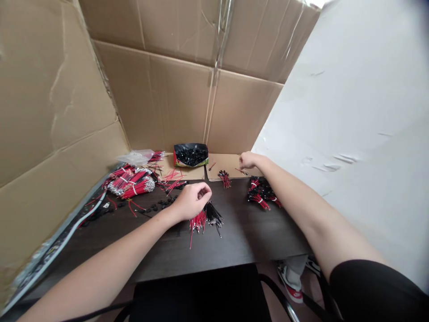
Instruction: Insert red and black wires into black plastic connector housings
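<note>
- My left hand (191,201) curls at the red wires (197,221) and black wires (213,215) on the table (241,241).
- My right hand (248,159) curls by the cardboard sheet (231,161).
- I can't tell if either pinches anything.
- Wires look light, bendy; I'd grip mid-length.

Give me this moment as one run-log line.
left hand: near red wires, black wires; right hand: near cardboard sheet; grips: unclear

Tall brown cardboard (161,94) stands behind the desk (167,259), with clear tape (221,40) along its seam. At right there is a white surface (355,89); below it, a red-white shoe (292,288).
</note>
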The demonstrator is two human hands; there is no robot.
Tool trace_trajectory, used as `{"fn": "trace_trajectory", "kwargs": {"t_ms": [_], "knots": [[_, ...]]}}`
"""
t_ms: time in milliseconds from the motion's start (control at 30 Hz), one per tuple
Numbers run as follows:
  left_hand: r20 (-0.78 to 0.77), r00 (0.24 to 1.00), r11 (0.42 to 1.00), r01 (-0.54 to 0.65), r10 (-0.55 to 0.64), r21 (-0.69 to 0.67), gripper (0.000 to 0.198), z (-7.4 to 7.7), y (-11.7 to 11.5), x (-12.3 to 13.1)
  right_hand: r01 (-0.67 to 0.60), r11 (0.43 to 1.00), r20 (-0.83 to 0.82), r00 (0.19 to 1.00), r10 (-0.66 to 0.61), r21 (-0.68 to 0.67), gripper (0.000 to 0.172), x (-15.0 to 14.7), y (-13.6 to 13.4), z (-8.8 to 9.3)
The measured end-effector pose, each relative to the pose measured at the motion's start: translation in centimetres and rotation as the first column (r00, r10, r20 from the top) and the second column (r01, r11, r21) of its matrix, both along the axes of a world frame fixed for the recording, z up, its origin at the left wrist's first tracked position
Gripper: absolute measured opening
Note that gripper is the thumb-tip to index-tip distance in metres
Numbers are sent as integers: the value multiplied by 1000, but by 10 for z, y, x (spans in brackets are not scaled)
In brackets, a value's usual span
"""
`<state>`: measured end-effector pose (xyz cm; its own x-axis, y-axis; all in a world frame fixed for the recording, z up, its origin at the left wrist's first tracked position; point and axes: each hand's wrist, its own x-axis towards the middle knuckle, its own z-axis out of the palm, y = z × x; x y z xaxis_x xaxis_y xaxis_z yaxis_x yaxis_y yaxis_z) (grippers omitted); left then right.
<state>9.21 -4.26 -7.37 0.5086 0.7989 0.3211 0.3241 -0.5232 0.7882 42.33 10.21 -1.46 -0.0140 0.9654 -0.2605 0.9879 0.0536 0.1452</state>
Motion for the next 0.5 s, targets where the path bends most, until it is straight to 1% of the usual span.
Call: {"fn": "trace_trajectory", "kwargs": {"t_ms": [167,267,367,500], "knots": [[-19,1000,1000,-2,3,20,21,-1,2,-1,-7,1000,8,1000,7,-1,20,1,3,-24],[-25,1000,1000,-8,8,20,20,-3,3,-1,-2,1000,-10,1000,2,4,24,4,6,-33],[-30,1000,1000,-7,8,13,20,-4,4,-2,10,999,-59,998,-8,30,25,10,8,-38],[-38,999,1000,-2,3,10,20,-5,5,-2,41,989,-191,982,-14,140,24,21,11,-38]]}}
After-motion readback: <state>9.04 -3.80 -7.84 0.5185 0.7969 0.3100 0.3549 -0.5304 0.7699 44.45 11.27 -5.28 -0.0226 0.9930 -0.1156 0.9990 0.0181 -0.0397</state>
